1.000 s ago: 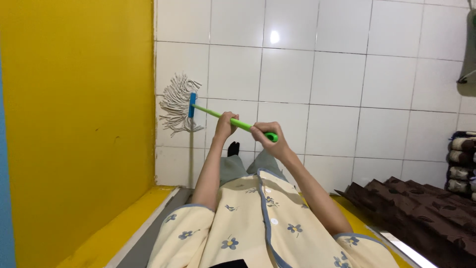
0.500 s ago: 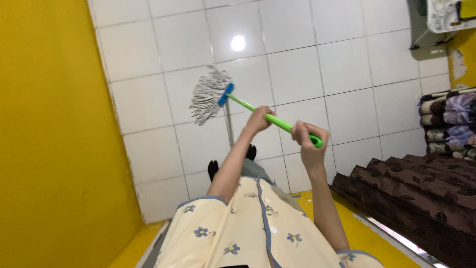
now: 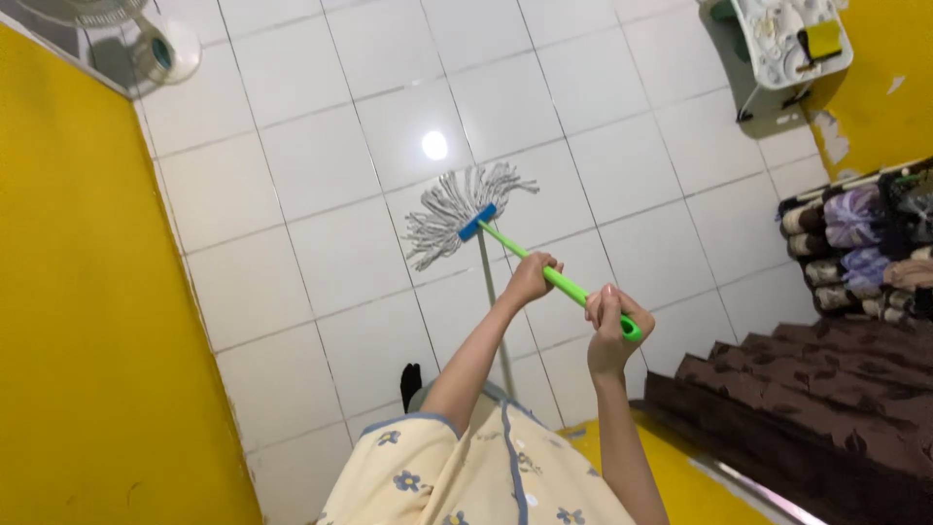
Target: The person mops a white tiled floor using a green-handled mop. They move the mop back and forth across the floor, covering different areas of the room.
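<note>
I hold a mop with a bright green handle [image 3: 567, 285] in both hands. My left hand [image 3: 530, 279] grips the handle partway down, and my right hand [image 3: 611, 326] is closed around its top end. The blue clamp [image 3: 477, 222] joins the handle to a grey-white string mop head [image 3: 457, 209], which is spread on the white tiled floor [image 3: 321, 253] ahead of me. My cream flowered top fills the bottom of the view, and one dark-socked foot [image 3: 411, 377] shows on the tiles.
A yellow wall [image 3: 87, 340] runs along the left. A fan base [image 3: 165, 53] stands at the top left. A white rack [image 3: 789, 39] is at the top right. Rolled fabrics [image 3: 855, 243] and a brown patterned mattress [image 3: 807, 399] lie on the right.
The mop head has swept from the foot of the yellow wall rightward onto the open tiles and spread out. My view has swung, bringing the fan base and white rack into sight.
</note>
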